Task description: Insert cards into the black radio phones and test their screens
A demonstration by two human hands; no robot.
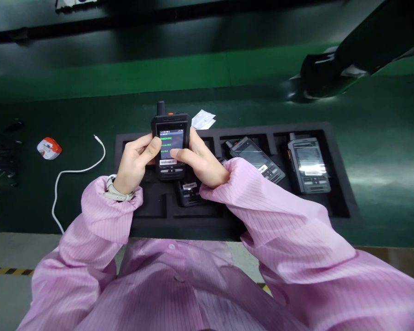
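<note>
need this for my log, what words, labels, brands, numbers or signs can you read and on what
"测试": ends green lines on the black handheld device's screen; rest too blurred
White label below it: too small
White stickers in black foam tray: too small
Orange-and-white object: unreadable

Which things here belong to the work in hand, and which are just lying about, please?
In use: handset, in left hand and right hand; probably also other handsets, black tray.
Apparently lying about: white cable, paper slips, orange-and-white object.

handsets (310, 164) in foam tray (179, 221), paper (203, 119) behind, cable (79, 171) left
</note>
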